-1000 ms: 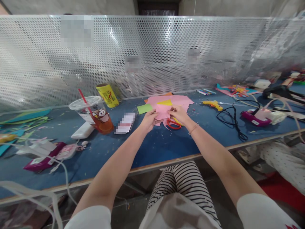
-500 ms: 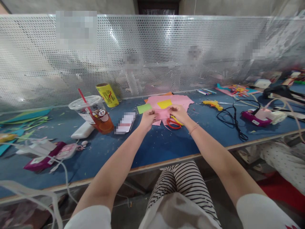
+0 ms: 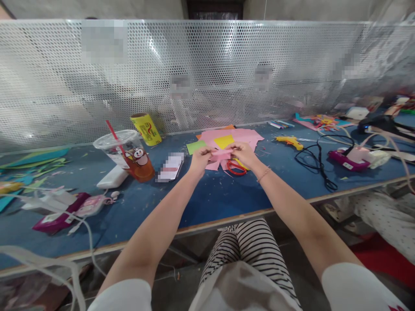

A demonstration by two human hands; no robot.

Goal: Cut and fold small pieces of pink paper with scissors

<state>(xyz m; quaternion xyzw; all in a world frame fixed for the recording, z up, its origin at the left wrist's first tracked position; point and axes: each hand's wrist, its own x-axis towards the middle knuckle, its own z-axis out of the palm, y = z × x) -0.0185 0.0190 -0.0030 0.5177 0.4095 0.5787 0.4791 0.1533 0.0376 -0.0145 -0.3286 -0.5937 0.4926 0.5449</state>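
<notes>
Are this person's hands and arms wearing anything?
The left hand and right hand have no gloves. A thin, pinkish bracelet circles the right wrist. The left sleeve and right sleeve are short and white, the right with a partly visible red marking.

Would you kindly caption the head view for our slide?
Both bare hands hold a pink paper sheet over a blue table.

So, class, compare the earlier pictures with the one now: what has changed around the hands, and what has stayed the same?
The held pink piece now shows as a narrower strip, its far edge nearer the person, so more of the yellow paper shows. The left hand and right hand have kept their grip. The cup, phone and glue gun stayed put.
</notes>
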